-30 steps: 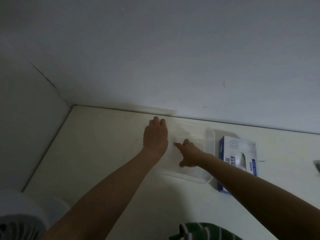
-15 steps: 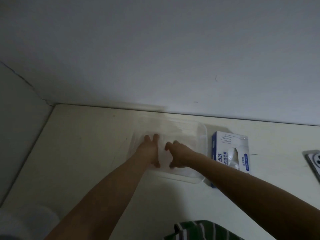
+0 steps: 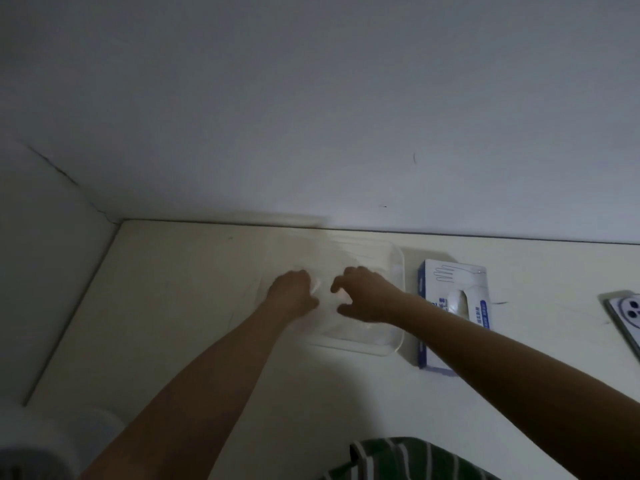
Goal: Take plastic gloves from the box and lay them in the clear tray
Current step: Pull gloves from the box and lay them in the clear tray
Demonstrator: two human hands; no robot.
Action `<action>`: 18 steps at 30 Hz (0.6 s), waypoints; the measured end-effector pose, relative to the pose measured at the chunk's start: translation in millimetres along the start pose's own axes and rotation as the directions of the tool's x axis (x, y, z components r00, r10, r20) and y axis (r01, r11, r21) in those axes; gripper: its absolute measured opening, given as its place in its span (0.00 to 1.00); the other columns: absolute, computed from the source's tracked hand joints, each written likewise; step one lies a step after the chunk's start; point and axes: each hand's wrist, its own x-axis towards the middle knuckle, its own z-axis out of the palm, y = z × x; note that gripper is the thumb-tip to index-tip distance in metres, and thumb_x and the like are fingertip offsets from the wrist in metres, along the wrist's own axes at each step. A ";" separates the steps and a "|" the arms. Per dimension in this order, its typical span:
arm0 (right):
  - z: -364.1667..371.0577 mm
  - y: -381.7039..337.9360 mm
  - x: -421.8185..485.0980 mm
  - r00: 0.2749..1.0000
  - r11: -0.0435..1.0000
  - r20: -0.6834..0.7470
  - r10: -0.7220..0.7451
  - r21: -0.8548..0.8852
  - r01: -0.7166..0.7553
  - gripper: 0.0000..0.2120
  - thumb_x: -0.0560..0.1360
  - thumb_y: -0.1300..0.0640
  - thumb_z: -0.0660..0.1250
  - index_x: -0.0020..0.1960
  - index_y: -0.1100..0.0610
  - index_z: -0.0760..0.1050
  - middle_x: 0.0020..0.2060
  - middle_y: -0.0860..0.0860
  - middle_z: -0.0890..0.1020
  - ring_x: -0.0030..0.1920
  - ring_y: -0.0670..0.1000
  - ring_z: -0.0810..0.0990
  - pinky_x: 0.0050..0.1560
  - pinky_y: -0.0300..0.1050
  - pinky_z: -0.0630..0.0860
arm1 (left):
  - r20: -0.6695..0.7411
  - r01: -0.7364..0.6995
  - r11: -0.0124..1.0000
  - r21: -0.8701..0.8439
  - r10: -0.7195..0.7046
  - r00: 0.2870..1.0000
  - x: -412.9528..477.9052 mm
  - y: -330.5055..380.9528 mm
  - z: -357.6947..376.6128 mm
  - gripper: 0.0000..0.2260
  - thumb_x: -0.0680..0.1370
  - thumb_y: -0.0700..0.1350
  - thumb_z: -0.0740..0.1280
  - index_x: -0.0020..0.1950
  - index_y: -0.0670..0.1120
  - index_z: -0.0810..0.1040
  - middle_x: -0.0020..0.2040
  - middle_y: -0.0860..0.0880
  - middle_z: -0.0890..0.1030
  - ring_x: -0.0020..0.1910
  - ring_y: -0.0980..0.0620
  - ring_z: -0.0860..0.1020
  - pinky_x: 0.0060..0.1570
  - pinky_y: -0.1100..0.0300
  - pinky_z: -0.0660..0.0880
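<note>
- The thin clear plastic glove (image 3: 316, 285) is very hard to see. We spot only a pale bit inside the clear plastic tray (image 3: 397, 268), and we cannot tell which way it points.
- Our left hand (image 3: 294, 294) and right hand (image 3: 367, 297) curl their fingers down in the tray. We cannot tell if they hold the glove.
- Our right arm hides part of the blue-and-white cardboard box (image 3: 450, 282), which lies flat on the pale table (image 3: 180, 306) just right of the tray.

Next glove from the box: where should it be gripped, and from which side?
Pinch the pale glove plastic bulging from the oval slot atop the glove box, coming down from above: the box lies flat with the slot facing up. The right hand is nearer.
</note>
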 end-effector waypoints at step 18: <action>39.0 145.0 -125.8 0.870 0.900 -0.255 0.422 0.235 -0.367 0.13 0.78 0.51 0.64 0.60 0.54 0.77 0.52 0.54 0.77 0.47 0.52 0.79 0.48 0.43 0.75 | -0.002 -0.397 0.908 -0.138 0.400 0.916 -32.8 205.3 42.3 0.24 0.78 0.51 0.67 0.70 0.46 0.64 0.58 0.45 0.78 0.52 0.46 0.78 0.54 0.52 0.76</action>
